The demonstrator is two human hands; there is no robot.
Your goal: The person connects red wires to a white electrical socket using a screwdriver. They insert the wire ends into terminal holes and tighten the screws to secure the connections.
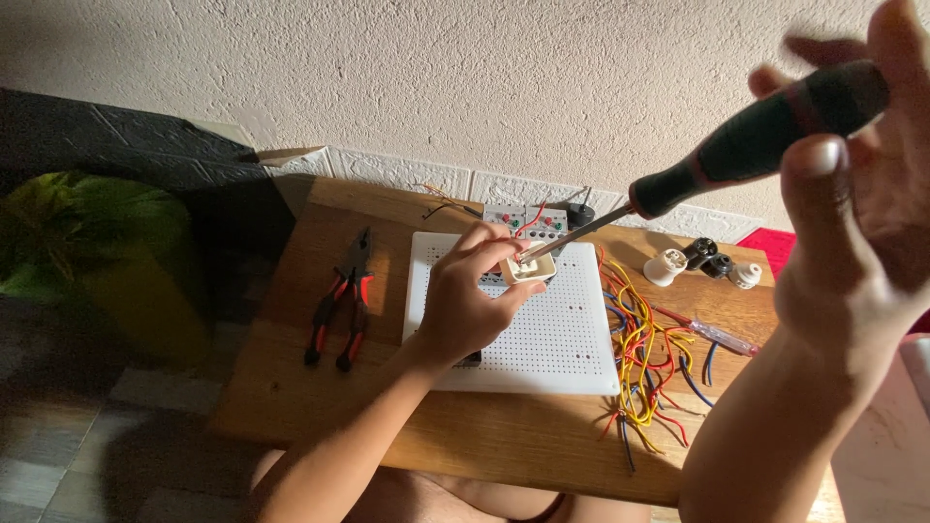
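Observation:
My left hand [467,302] grips a small white socket-like part [529,270] over a white perforated board [562,339]. My right hand [852,223], close to the camera, holds a screwdriver with a black and red handle [760,140]. Its metal shaft [581,232] runs down to the left, and the tip rests in the top of the white part. A red wire comes out of that part toward the back.
Red-handled pliers [339,300] lie on the wooden table [291,387] left of the board. A tangle of coloured wires [644,349] and a thin tester screwdriver [717,334] lie to the right. White and black lamp holders [702,261] and a grey terminal block [528,221] sit at the back.

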